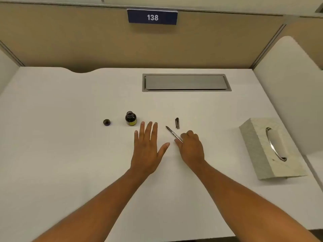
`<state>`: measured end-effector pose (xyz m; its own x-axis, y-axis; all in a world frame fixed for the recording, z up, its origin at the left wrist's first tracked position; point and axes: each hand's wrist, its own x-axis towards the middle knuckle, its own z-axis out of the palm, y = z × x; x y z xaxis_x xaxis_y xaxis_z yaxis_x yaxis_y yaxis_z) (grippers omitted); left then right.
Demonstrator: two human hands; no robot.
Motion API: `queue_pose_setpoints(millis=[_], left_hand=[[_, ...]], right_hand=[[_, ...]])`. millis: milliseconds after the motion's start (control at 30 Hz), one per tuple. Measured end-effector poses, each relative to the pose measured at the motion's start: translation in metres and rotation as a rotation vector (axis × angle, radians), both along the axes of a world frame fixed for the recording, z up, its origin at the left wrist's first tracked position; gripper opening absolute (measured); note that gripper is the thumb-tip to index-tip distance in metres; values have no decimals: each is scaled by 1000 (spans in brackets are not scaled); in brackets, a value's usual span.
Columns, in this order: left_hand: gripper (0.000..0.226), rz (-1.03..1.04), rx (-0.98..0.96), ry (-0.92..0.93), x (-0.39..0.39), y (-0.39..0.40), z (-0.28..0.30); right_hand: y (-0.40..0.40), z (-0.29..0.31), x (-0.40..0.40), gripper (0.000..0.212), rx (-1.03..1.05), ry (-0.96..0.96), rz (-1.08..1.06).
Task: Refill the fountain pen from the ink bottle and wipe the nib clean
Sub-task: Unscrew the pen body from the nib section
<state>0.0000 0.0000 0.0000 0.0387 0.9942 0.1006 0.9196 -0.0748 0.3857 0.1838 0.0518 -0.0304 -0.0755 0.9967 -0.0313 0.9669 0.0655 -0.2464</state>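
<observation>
- We read the small dark glass ink bottle (pixel 130 118), uncapped with its round dark cap (pixel 106 122) set well to its left, as ready for dipping.
- Our right hand (pixel 191 147) pinches the slim silvery fountain pen (pixel 173 134); our left hand (pixel 148 147) lies flat, fingers spread, near the bottle.
- The pen slants with its nib up-left toward the bottle; its dark pen cap (pixel 177 123) lies just beside.
- The pale rectangular tissue box (pixel 258 154) waits at the right for wiping.

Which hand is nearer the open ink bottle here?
Left. The left hand lies flat on the desk, fingertips just right of the ink bottle. The right hand, holding the fountain pen, is farther right, beyond the left hand.
</observation>
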Motion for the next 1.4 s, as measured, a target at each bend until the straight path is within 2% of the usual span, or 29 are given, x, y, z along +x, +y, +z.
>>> queue_pose_setpoints(millis=[100,267,467,600,767,900,1033,1167,1300,1400], left_hand=[[80,49,-33,-52,6,2,-3],[72,175,-103,-338,14,-3,-4],[57,531,-350,-932,23,5,13],[27,541,-445,-1307,28,2,29],[24,525,-430,-1393,32,-8,42],[24,523,-422,-1469,32,-15,50],[26,538,-485,-1557,27,-23,57],[25,583,-479,-1552,24,-26,62],[19,647,-439,-1620,25,-23,70],[17,642,-422,-1660,28,-21,77]], right_hand=[[5,-4,4,27,-34,98,-33],[2,-3,7,19,-62,246,-92],[-25,20,10,10,-174,658,-138],[-49,45,15,6,-287,815,-91],[-67,64,20,6,-386,929,-65],[-80,73,20,35,-563,1031,-140],[-87,82,14,37,-610,1117,-212],[-87,88,11,28,-553,1144,-244],[-88,93,1,10,-375,1175,-316],[-90,91,-5,18,-211,1102,-340]])
